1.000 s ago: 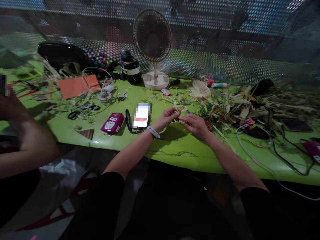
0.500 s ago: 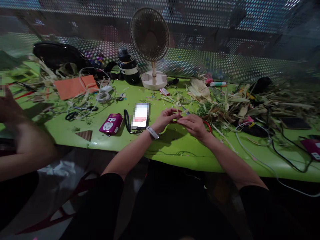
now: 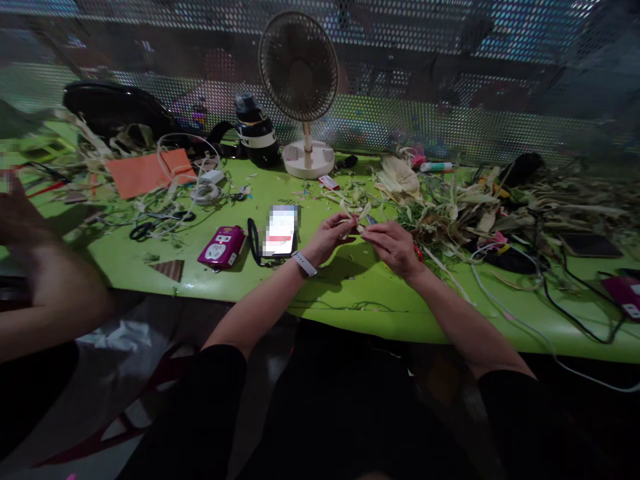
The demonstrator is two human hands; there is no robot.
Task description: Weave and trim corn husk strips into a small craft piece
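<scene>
As the left hand [image 3: 328, 239] pinches a pale strip [image 3: 365, 211] above the table [image 3: 360, 288], the right hand [image 3: 395, 247] sits at its edge (grip? can't tell), and one sharp tug could tear something so thin.

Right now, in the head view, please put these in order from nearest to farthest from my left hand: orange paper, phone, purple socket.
1. Phone: just left of your left hand.
2. Purple socket: left of the phone.
3. Orange paper: farther left and toward the back.
</scene>
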